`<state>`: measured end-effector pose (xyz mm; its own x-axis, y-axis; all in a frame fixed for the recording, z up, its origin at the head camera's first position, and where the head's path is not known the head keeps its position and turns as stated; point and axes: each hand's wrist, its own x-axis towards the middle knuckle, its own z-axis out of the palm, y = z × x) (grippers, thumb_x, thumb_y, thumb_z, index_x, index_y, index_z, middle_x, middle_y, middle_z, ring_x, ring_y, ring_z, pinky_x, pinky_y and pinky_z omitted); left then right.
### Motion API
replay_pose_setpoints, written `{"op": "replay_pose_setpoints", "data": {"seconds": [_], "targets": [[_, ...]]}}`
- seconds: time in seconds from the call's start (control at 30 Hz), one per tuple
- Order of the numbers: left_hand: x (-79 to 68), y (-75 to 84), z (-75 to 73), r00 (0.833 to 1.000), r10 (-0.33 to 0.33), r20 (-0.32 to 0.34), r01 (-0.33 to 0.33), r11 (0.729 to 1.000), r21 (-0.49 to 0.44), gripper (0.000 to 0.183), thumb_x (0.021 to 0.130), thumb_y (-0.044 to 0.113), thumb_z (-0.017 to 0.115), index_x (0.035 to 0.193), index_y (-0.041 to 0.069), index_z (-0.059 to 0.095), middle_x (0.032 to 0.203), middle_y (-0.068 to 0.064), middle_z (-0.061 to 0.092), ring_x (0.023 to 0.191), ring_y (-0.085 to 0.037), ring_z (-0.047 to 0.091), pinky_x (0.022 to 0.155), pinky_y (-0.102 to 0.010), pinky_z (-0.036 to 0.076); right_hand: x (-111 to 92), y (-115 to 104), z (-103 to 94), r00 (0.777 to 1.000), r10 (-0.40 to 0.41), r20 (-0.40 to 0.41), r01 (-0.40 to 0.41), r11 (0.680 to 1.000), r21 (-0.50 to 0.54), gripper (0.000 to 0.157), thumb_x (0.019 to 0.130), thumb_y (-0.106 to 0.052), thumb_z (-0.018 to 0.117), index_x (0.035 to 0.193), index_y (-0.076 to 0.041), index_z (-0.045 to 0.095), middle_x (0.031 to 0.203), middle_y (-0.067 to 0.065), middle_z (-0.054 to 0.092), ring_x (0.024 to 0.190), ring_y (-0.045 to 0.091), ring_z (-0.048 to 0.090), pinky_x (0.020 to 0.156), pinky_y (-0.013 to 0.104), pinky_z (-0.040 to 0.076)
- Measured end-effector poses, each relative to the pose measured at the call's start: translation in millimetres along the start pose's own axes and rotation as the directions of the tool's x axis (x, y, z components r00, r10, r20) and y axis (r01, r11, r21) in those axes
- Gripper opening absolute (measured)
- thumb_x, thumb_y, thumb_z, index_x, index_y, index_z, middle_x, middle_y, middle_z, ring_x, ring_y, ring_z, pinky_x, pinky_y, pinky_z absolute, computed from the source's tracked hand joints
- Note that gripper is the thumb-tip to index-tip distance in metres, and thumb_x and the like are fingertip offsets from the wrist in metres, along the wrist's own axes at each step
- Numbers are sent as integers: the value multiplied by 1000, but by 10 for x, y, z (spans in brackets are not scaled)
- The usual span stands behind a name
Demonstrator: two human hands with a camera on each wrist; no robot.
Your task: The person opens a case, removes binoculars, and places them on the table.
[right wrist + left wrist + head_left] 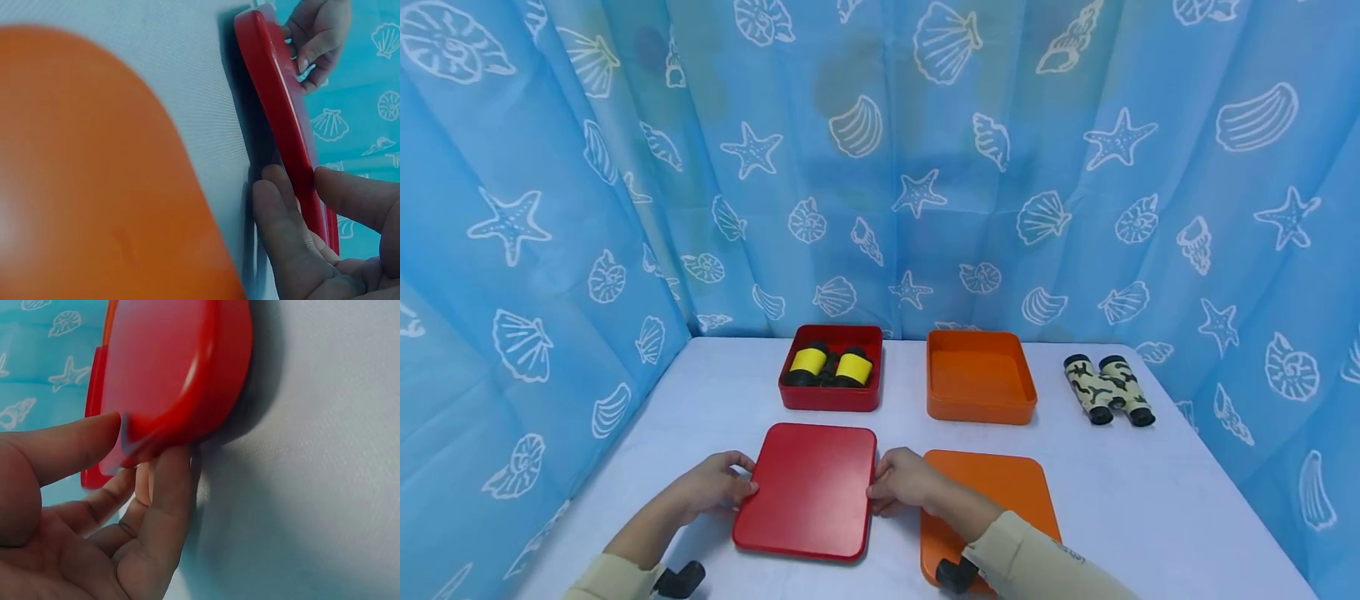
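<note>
A flat red lid (808, 492) with rounded corners is between my two hands, its smooth top facing up. My left hand (715, 483) grips its left edge, thumb on top and fingers beneath. At the opposite edge, my right hand (904, 482) pinches the lid between thumb and fingers. Both wrist views show a shadow on the table under the lid (281, 106), which looks slightly raised. Just behind it stands an open red box (831, 400), with black-and-yellow binoculars (853, 367) inside.
An orange box (981, 412) stands open at the back, right of the red one. In front of it lies an orange lid (992, 483), partly covered by my right forearm. Camouflage-patterned binoculars (1108, 389) lie far right on the white table (1180, 517). A blue shell-print curtain (880, 183) surrounds the table.
</note>
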<state>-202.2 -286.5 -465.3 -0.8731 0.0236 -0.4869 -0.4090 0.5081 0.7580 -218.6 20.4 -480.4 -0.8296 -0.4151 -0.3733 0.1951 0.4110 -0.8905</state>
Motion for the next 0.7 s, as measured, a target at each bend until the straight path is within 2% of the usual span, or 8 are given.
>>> {"op": "replay_pose_setpoints", "data": {"seconds": [0.2, 0.4, 0.6, 0.7], "targets": [[33, -39, 21, 1000, -1, -18, 2, 999, 50, 51, 71, 16, 73, 111, 0, 46, 89, -11, 55, 75, -23, 57, 63, -37, 52, -5, -16, 23, 1000, 16, -9, -16, 999, -36, 27, 76, -15, 70, 92, -2, 53, 74, 10, 63, 65, 22, 63, 61, 33, 52], [8, -52, 37, 998, -8, -66, 17, 990, 140, 59, 65, 21, 78, 112, 1, 48, 87, -10, 55, 73, -22, 57, 61, -35, 52, 20, 11, 98, 998, 22, -53, -28, 992, -120, 26, 74, -18, 72, 87, -5, 54, 71, 7, 62, 62, 21, 61, 58, 31, 52], [-24, 11, 70, 995, 19, -102, 9, 963, 271, 68, 57, 30, 82, 109, 1, 50, 85, -8, 55, 70, -20, 55, 58, -33, 51, 44, 5, 123, 995, -17, -97, -9, 966, -257, 26, 72, -23, 74, 79, -9, 54, 67, 4, 60, 58, 19, 59, 53, 28, 51], [-37, 36, 90, 992, 13, -124, 28, 945, 327, 74, 53, 33, 84, 109, 0, 49, 86, -8, 54, 70, -20, 55, 57, -33, 51, 52, -5, 126, 995, -28, -94, -4, 946, -324, 26, 71, -26, 75, 78, -10, 55, 66, 3, 58, 57, 18, 57, 53, 28, 50]]}}
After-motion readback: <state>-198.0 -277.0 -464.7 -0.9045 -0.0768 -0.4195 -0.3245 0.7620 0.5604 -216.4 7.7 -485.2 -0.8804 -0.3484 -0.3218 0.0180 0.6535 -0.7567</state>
